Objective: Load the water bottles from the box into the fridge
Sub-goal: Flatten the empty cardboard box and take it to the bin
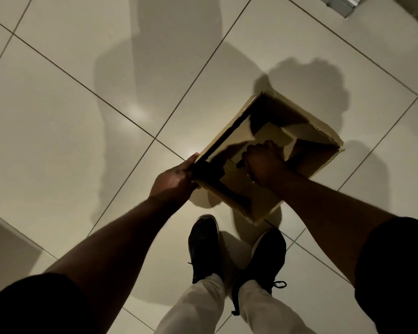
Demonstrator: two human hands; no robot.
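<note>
The floor point(58, 116) is laid with large, glossy, pale tiles separated by thin dark grout lines point(121, 114) that run diagonally across the view. A cardboard box point(234, 138) with its top open stands on the tiles, right of centre. Just in front of it, a black left shoe point(203, 247) and a black right shoe point(268, 256) stand side by side.

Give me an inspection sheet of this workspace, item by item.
Surface: glossy pale tiled floor, shadowed.
Job's things: open brown cardboard box on the floor; contents hidden.
Clutter: nothing seen.
Grips: left hand holds the box's flap edge; right hand reaches inside, fingers curled, hold unclear.
Cables: nothing seen.
Surroundings: black shoes, pale trousers; grey object at top right, unclear.
</note>
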